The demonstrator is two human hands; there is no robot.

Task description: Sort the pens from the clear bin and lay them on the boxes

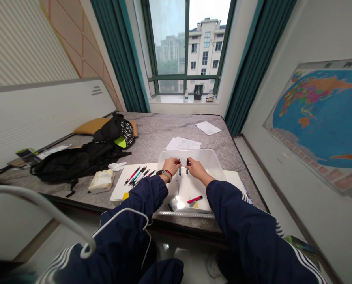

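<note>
A black backpack (66, 165) is lying on the grey mottled surface (161, 126), and a packet of tissues (101, 181) is sitting near it. Moving right, several slim pens (139, 175) are lying on a white sheet (118, 189). The left hand (171, 166), wearing a wristwatch (164, 175), is closed in a pinch on a slim dark-and-teal pen (179, 169), holding it upright above a clear plastic tub (190, 152). The right hand (196, 169) is likewise closed on a matching pen (187, 166), which is standing just beside the first without visibly touching it. Both pens appear light, stiff and smooth-barrelled, so they are judged liable to slip or roll, and the mid-barrel is the likeliest place to take hold. A red pen (194, 199) is lying inside the tub. A world map (321, 118) is hanging on the wall at far right.
</note>
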